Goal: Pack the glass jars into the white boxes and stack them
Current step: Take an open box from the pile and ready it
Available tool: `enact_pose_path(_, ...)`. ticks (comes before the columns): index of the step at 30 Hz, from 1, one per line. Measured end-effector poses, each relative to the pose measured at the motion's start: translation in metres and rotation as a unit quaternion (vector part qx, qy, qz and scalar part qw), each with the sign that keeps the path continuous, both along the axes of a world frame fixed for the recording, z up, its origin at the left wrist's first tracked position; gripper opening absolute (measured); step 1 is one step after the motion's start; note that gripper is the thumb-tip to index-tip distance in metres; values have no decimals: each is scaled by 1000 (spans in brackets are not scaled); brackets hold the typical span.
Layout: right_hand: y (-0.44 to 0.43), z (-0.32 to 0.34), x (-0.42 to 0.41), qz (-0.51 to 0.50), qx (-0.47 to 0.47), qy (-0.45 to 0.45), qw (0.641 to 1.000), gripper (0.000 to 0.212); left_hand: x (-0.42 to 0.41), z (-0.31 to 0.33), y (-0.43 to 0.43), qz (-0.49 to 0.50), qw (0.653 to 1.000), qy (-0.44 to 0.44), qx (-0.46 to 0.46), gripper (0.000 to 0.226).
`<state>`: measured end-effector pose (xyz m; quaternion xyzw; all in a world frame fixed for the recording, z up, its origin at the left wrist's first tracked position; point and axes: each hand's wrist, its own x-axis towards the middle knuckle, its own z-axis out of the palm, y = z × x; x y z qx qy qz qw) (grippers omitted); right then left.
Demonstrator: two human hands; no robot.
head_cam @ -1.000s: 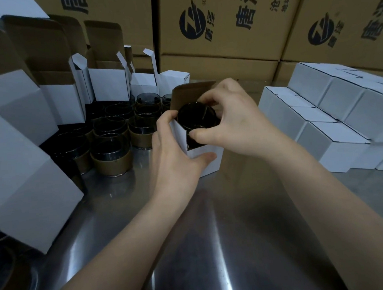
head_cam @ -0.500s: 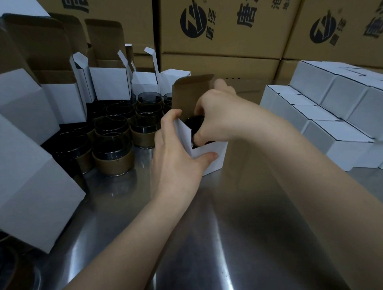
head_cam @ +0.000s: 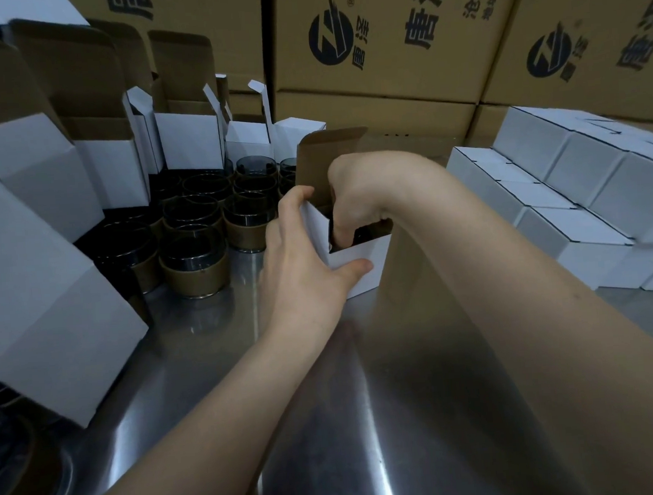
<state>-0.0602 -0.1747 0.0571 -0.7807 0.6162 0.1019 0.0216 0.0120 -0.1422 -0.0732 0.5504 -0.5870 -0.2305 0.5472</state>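
— Where is the glass jar (head_cam: 363, 236) at this moment?

— Inside the white box (head_cam: 361, 272), low in its open top; only a dark slice of it shows between the box's front wall and the right hand (head_cam: 356, 195); the box stands on the steel table (head_cam: 217, 371) with its brown lid flap upright at the back.

— And the fingers of that hand?

— It reaches down into the box from above, wrist arched; the thumb points down against the jar's near side and the hand is curled round the jar; the other fingertips are hidden inside the box.

— What does the left hand (head_cam: 303, 264) do?

— It grips the box from the left; the thumb lies across the white front face, and the fingers hook over the box's upper left edge.

— What lies around?

— The loose jars (head_cam: 197, 252), dark glass with tan bands, stand crowded just left of the box; behind them stand the open boxes (head_cam: 188, 141), flaps up; the closed white boxes (head_cam: 568, 191) are stacked in tiers at the right, apart from the hands; the brown cartons (head_cam: 380, 50) with black print fill the background.
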Motion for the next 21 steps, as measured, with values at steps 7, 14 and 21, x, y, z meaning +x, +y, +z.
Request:
enact_pose_path(7,-1,2,5,23,2,60,998,35,0,0,0,-3,1000,-4,-3,94)
enact_pose_path(14,-3,3,-12,4,6,-118,993,32,1,-1,0,-3,1000,-13,-7,93)
enact_pose_path(21,-2,-4,-50,-61,-62,-501,861,30,2,-1,1,-19,1000,-21,-6,88)
